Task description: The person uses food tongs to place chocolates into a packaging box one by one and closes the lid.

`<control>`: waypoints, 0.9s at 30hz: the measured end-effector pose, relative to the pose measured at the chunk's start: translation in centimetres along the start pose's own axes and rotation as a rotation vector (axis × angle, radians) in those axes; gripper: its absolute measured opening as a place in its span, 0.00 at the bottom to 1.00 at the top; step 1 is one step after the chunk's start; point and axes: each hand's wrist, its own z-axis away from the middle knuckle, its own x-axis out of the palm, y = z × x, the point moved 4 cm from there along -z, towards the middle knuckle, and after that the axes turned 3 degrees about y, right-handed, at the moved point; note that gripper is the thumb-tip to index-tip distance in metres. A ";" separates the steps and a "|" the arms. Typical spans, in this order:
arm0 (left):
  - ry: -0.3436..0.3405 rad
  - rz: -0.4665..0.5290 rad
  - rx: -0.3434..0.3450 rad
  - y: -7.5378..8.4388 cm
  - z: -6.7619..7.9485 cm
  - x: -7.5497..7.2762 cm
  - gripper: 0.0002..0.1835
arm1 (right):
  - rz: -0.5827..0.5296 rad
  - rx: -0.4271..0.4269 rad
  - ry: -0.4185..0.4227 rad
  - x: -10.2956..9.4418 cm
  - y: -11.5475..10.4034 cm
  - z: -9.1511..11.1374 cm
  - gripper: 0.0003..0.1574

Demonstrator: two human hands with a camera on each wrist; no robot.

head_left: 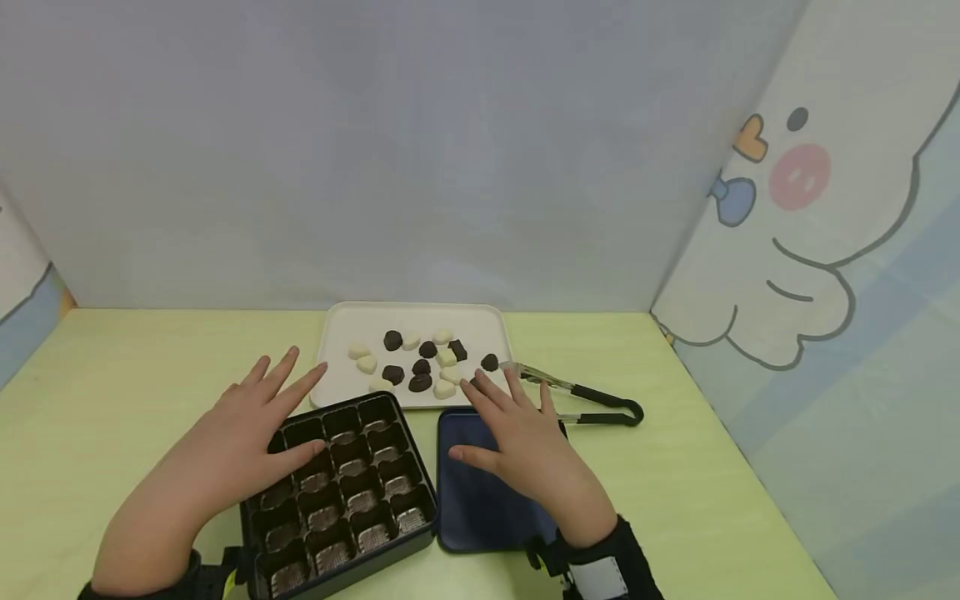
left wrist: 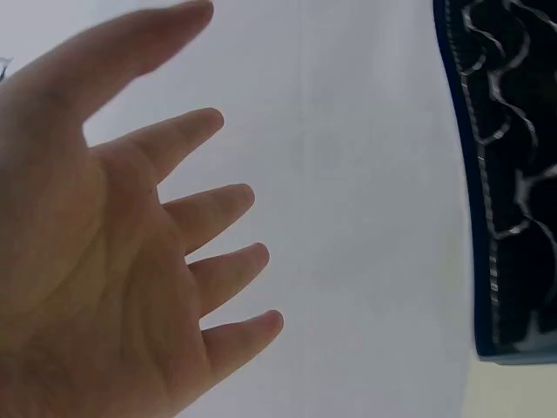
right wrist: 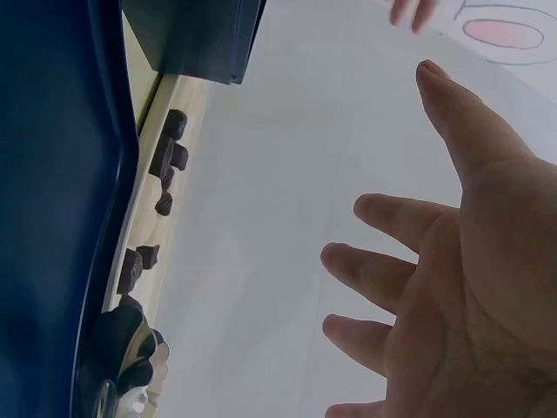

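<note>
My left hand [head_left: 251, 429] is spread above the left side of a black box [head_left: 416, 546] divided into many small brown compartments. Its palm and straight fingers hold nothing in the left wrist view, with the box's edge [left wrist: 484, 261] at the right. My right hand [head_left: 525, 442], fingers also spread, hovers over a dark blue rectangular lid [head_left: 468, 500]. In the right wrist view that palm [right wrist: 487, 287] is bare too. Behind both hands lies a white tray [head_left: 341, 321] bearing several dark chocolates [head_left: 420, 382] and cream-white ones [head_left: 445, 389].
Tongs [head_left: 600, 398] with black handles lie right of the tray, their tips by its edge and partly hidden behind my right hand. The pale green table [head_left: 697, 483] meets a grey-white back wall [head_left: 412, 150]. Cartoon-printed panels [head_left: 862, 250] stand at both sides.
</note>
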 end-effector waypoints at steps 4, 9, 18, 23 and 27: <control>-0.042 0.072 -0.073 -2.7 0.2 0.8 0.43 | -0.006 -0.014 0.034 -0.3 0.1 -0.2 0.49; -0.057 0.231 -0.146 -6.0 0.6 1.7 0.40 | 0.001 -0.013 0.060 -0.4 0.7 -0.3 0.48; -0.082 0.677 -0.161 -9.7 1.1 5.6 0.27 | -0.099 0.098 0.120 -2.7 3.0 1.1 0.46; -0.057 0.890 -0.137 -10.9 1.5 7.4 0.21 | -0.091 0.165 0.134 -3.5 5.4 1.8 0.46; -0.066 1.065 -0.078 -11.2 1.5 8.5 0.21 | -0.071 0.225 0.153 -3.0 8.1 1.9 0.43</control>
